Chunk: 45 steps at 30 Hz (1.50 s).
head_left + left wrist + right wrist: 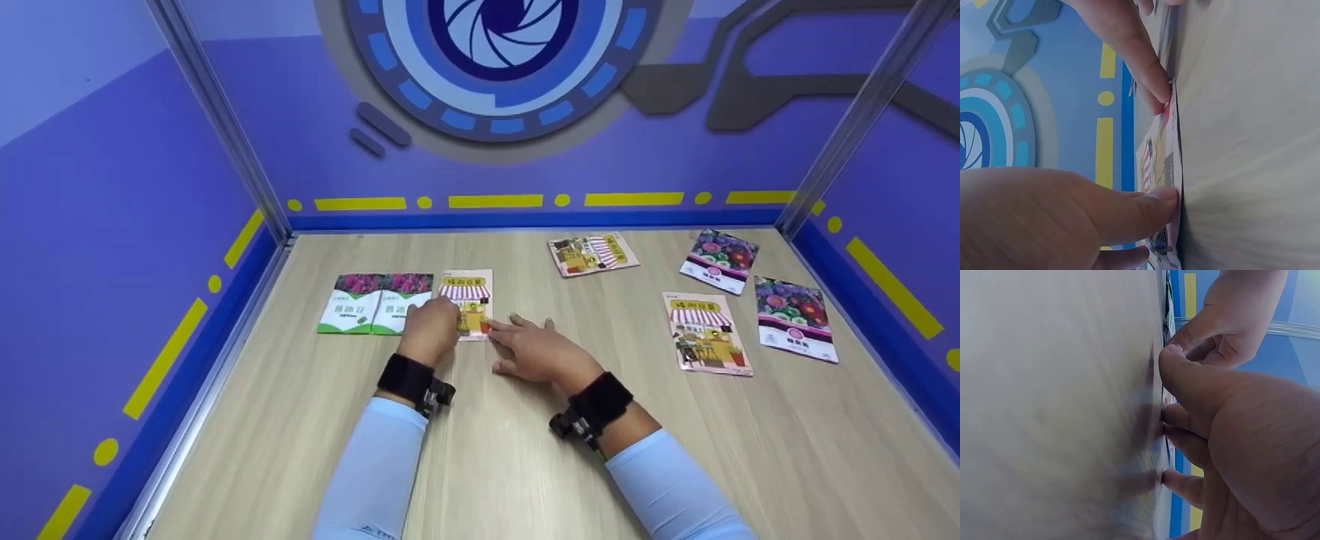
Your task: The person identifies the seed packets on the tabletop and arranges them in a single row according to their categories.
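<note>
Seven seed packets lie flat on the wooden bench (480, 450), inside a blue-walled booth. Two green-and-white packets (375, 303) sit side by side at the left; just to their right, apparently edge to edge, lies the shop-front packet (468, 294), the one both hands attend to. Its long axis runs away from the person, with the striped awning print at the far end and the near end under the hands. The left hand (430, 330) rests over the near-left part of this packet, its fingers (1154, 205) pressing on the face at the edge. The right hand (534, 349) lies palm-down just beside the packet, its straight fingers (504, 328) reaching the near-right corner. Neither hand curls round the packet.

Well apart to the right lie a second shop-front packet (707, 333), two purple-flower packets (796, 319) (718, 260) and a tilted shop-front packet (592, 253) near the back wall.

Risk, as judged: the thin packet lies flush with the bench, so fingertip pressure could slide it into the green-and-white neighbour or skew it rather than lift an edge.
</note>
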### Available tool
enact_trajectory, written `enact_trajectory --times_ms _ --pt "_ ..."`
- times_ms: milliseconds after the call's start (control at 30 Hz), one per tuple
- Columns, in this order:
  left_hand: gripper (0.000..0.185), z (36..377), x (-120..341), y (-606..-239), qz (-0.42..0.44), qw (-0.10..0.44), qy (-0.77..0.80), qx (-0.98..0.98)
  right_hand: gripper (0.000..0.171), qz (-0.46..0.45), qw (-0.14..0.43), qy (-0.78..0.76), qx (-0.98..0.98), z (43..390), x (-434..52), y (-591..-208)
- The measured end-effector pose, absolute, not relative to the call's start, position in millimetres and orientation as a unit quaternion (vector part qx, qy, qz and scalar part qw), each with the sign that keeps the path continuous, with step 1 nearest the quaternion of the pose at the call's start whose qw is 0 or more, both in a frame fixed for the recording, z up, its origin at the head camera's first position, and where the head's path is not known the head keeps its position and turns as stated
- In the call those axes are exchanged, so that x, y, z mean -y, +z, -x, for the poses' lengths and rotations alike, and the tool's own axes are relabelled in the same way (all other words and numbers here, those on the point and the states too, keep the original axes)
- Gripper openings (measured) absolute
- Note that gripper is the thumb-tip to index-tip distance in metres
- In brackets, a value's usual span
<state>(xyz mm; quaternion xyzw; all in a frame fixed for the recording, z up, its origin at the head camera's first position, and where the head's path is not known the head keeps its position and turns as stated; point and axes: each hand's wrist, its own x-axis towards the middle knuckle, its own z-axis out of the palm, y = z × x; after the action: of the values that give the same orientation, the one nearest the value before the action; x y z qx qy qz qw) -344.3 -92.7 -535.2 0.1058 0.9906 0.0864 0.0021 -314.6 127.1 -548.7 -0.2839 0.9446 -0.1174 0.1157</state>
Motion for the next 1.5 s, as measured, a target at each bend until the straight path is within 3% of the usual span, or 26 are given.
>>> enact_trajectory --times_ms 567,767,1133,1500 --pt "0.011 343 94 -539 -0.110 -0.022 0.091 -0.989 0.067 0.267 0.119 -0.153 -0.944 324 -139 -546" --pt "0.008 341 95 -537 -0.120 -0.039 0.093 -0.988 0.071 0.215 0.091 -0.144 -0.962 350 -157 -542" --pt "0.010 341 93 -534 -0.125 -0.039 0.081 -0.988 0.077 0.089 0.088 -0.128 -0.984 404 -193 -536" --pt "0.012 343 93 -532 -0.105 -0.031 0.090 -0.990 0.076 0.055 0.107 -0.153 -0.981 409 -215 -550"
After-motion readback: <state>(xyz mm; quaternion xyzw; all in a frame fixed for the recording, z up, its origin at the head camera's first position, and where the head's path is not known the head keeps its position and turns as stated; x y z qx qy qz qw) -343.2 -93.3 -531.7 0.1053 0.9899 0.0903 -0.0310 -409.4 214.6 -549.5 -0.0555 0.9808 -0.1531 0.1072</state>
